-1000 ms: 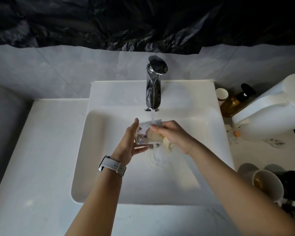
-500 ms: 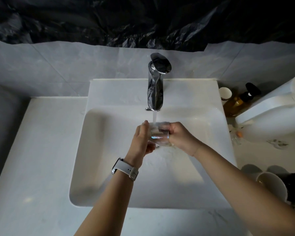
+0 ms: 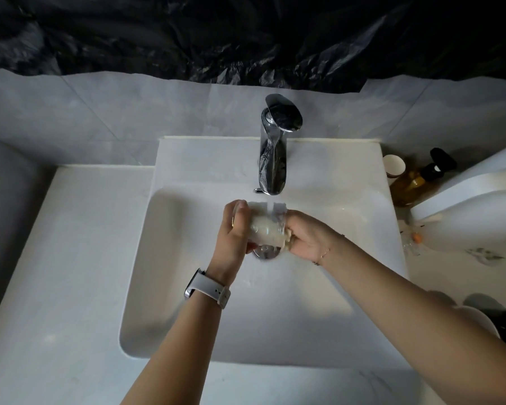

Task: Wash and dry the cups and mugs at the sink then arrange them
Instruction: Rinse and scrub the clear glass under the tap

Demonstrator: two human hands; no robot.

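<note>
Hands point(image 3: 234, 229) point(image 3: 306, 236) now clamp clear drinking glass point(image 3: 265, 226) sideways, left fingers capping its base, mouth toward right fingers gripping pale sponge point(image 3: 287, 239).

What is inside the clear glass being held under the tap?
A pale sponge fills the glass, pushed in by the right hand while the left hand steadies it. The glass's base is covered by the left hand.

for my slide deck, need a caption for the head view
Both hands hold a clear glass under the running faucet over the white sink.
</note>
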